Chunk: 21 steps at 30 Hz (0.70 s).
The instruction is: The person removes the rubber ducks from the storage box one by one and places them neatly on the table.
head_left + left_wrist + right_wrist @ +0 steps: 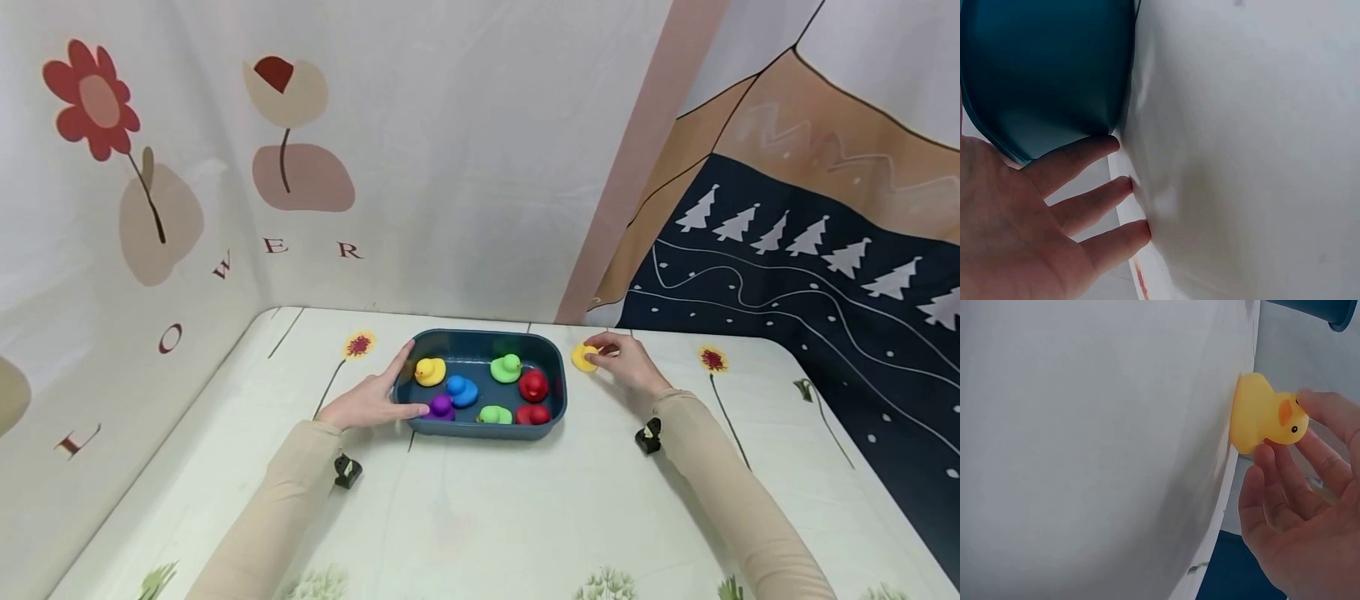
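A dark blue tub [480, 430] stands on the table with several rubber ducks in it. My left hand [371, 400] rests against its left end, thumb at the near corner; in the left wrist view, straight fingers [1088, 205] spread beside the wall. To the right of the tub, my right hand [628, 364] pinches a yellow rubber duck [1252, 412] by its head. That duck's base is at the table surface. Inside the tub are a yellow duck [431, 372], a blue duck [462, 392], a purple duck [441, 407], two green ducks [506, 368] and two red ducks [533, 386].
A white cloth with printed flowers covers the table [480, 508]. Behind it hangs a pale printed curtain [465, 167], with a dark blue panel of white trees [795, 292] on the right. A small black device [347, 472] sits at each wrist.
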Tool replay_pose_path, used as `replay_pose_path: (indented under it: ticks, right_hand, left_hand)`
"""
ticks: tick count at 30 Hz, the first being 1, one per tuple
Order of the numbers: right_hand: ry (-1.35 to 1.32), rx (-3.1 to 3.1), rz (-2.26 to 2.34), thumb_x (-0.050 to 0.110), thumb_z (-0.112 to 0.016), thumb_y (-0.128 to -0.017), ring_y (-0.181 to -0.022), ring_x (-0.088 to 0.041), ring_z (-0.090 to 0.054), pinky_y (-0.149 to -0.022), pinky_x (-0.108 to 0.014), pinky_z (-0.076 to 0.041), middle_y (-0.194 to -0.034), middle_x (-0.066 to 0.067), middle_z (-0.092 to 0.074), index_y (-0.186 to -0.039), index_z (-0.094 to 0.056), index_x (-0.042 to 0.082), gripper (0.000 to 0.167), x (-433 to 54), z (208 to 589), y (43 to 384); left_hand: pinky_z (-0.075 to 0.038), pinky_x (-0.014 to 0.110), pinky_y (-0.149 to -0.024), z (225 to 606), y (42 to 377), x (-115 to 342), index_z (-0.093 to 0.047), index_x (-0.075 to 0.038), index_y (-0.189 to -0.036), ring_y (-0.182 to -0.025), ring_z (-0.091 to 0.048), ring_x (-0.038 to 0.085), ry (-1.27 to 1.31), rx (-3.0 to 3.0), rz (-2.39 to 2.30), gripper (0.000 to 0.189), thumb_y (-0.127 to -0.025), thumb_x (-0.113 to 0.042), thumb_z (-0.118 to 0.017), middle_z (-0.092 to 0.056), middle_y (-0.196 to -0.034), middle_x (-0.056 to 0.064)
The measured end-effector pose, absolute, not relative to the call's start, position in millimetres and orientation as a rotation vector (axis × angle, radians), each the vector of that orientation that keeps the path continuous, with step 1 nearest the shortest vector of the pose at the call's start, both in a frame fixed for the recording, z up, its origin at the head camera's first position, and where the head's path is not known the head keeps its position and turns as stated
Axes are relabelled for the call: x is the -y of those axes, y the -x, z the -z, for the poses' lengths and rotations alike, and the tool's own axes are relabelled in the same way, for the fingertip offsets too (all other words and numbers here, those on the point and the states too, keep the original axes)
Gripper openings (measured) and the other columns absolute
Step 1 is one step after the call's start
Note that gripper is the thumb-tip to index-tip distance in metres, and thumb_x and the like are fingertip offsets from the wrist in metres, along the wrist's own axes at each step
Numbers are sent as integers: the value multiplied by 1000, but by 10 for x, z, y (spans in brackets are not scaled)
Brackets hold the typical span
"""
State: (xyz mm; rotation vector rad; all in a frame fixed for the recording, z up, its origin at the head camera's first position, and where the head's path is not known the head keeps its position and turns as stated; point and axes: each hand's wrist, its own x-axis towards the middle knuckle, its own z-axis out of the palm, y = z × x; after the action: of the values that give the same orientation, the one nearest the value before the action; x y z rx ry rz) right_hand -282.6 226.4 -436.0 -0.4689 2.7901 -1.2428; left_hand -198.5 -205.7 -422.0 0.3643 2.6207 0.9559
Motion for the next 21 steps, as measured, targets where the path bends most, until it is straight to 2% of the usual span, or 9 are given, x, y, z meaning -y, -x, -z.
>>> replay_pose_path:
  ticks: [3,5,15,17,21]
  right_hand:
    - [456,-2789,1242,13,-69,-89,-96,-30,-59,-83,-39,-47,-111,-14,-64,-116,-66,-2,31,-2267,4351,2823]
    - [451,-2790,1245,13,-69,-90,-97,-30,-59,-85,-40,-47,-113,-15,-64,-117,-65,-2,32,-2266,4330,2817]
    - [487,-2812,1324,10,-67,-91,-105,-34,-56,-96,-48,-40,-117,-22,-62,-118,-62,-7,33,-2223,4158,2772]
    - [506,-2810,1329,10,-67,-91,-107,-35,-55,-98,-48,-38,-118,-23,-62,-119,-62,-8,34,-2205,4125,2757]
    - [526,-2805,1348,11,-68,-91,-109,-35,-54,-100,-49,-37,-117,-23,-62,-119,-62,-7,34,-2159,4050,2711]
  left_hand:
    - [-30,35,-57,4220,1987,2057,7,-27,-156,-64,-39,22,-356,-2612,-966,112,-80,-58,-70,-52,-82,14]
    - [-28,35,-56,4220,1990,2061,7,-28,-156,-60,-35,20,-355,-2611,-970,112,-80,-58,-70,-45,-74,9]
    - [-29,35,-57,4222,1987,2069,8,-28,-155,-63,-37,21,-357,-2609,-969,112,-81,-57,-70,-46,-75,8]
    - [-29,36,-57,4223,1988,2069,9,-28,-155,-63,-36,22,-353,-2606,-966,112,-81,-57,-70,-48,-76,11]
    - [-33,36,-61,4223,1989,2069,8,-28,-155,-69,-43,24,-360,-2617,-962,111,-81,-57,-70,-57,-96,21]
